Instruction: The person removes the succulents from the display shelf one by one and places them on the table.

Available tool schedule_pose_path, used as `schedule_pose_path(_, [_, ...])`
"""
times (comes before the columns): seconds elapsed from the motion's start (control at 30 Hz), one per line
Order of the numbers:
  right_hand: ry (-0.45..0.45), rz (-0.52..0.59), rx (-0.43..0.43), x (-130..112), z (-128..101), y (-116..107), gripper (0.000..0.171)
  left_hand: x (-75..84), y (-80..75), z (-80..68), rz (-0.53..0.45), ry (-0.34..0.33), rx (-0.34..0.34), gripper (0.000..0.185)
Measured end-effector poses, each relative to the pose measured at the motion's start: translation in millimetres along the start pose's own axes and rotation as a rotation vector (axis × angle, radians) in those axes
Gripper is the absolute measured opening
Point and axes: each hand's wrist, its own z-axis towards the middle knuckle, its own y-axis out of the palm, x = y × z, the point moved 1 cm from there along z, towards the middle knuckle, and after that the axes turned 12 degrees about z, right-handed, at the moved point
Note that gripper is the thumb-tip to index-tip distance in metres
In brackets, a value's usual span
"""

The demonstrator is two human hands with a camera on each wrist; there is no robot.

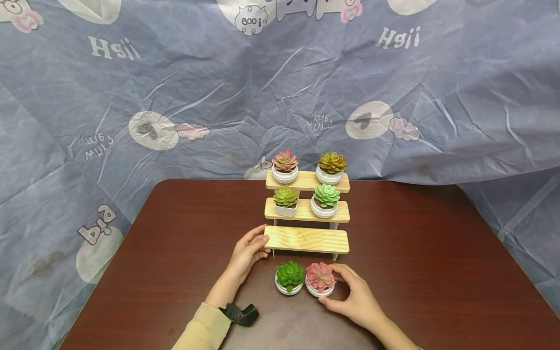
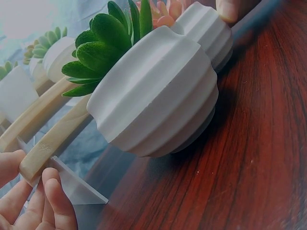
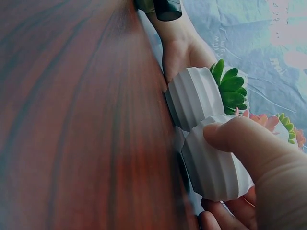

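A wooden tiered stand with clear supports stands on the table, its lowest board (image 1: 306,239) bare. My left hand (image 1: 245,253) pinches the left end of that board, thumb above and fingers beneath, as the left wrist view shows. In front of the stand, a pink potted succulent (image 1: 321,278) sits in a ribbed white pot (image 3: 213,165). My right hand (image 1: 358,297) grips this pot from the right, thumb on the near side and fingers on the far side. Close against its left stands a dark green potted succulent (image 1: 289,277), also in a ribbed white pot (image 2: 158,91).
On the middle board (image 1: 304,214) are a yellow-green succulent (image 1: 286,199) and a pale green one (image 1: 325,198). The top board (image 1: 306,181) bears a pinkish succulent (image 1: 285,167) and a brownish one (image 1: 331,167). A blue patterned cloth (image 1: 262,87) hangs behind the dark red table (image 1: 420,253).
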Motion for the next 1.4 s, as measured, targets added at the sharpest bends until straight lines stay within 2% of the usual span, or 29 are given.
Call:
schedule_pose_path(0.63, [0.059,0.000,-0.038,-7,2,-1,0.070,0.4,0.0,-1.3,-0.013,0.015,-0.010,0.051])
schedule_pose_path(0.9, [0.029,0.034,-0.046,-8,3,-2,0.071,0.6,0.3,-0.7,-0.013,0.007,-0.005,0.049])
schedule_pose_path(1.13, [0.087,0.085,-0.009,-9,6,-5,0.070,1.0,0.8,-0.8,-0.021,-0.001,0.001,0.049])
schedule_pose_path(1.23, [0.070,0.107,0.015,-10,9,-7,0.067,1.0,0.6,-0.4,-0.022,-0.001,0.001,0.049])
schedule_pose_path(1.4, [0.039,0.080,0.047,-20,17,-9,0.068,0.8,0.7,-0.3,-0.020,-0.002,0.003,0.049])
